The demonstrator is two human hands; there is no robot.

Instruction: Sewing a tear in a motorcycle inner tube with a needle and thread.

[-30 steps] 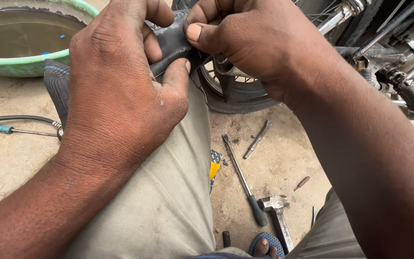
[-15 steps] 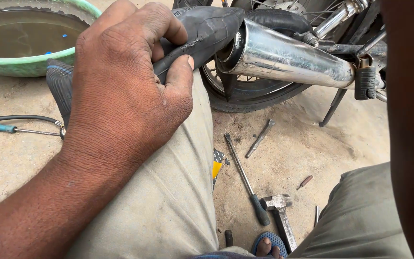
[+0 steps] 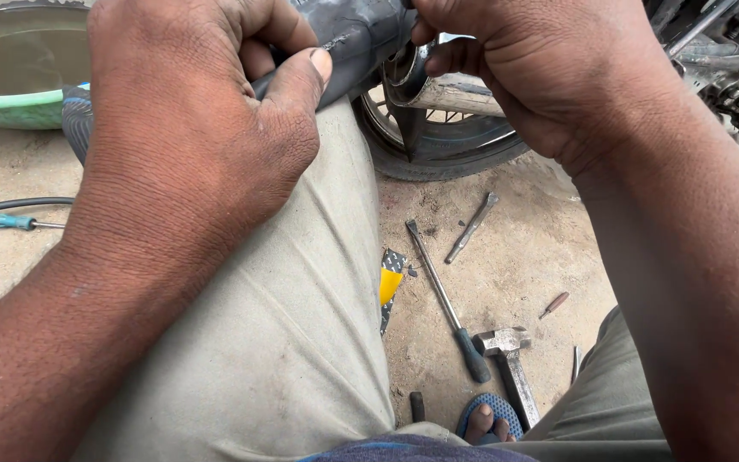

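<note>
- black rubber inner tube point(image 3: 361, 38), matte and a bit scuffed, is draped over the knee in dusty khaki trousers point(image 3: 301, 325); green basin point(image 3: 19, 107) of murky water sits top left
- sandy ground point(image 3: 523, 257) is littered with a long screwdriver point(image 3: 442, 299), a hammer point(image 3: 511, 364) and a flat metal lever point(image 3: 472, 227); motorcycle wheel point(image 3: 438, 150) and chrome exhaust point(image 3: 451, 90) sit right behind the tube
- left hand point(image 3: 190, 128) is clenched round the tube, thumb pressing on top; right hand point(image 3: 540, 68) pinches its upper end, fingers curled tight
</note>
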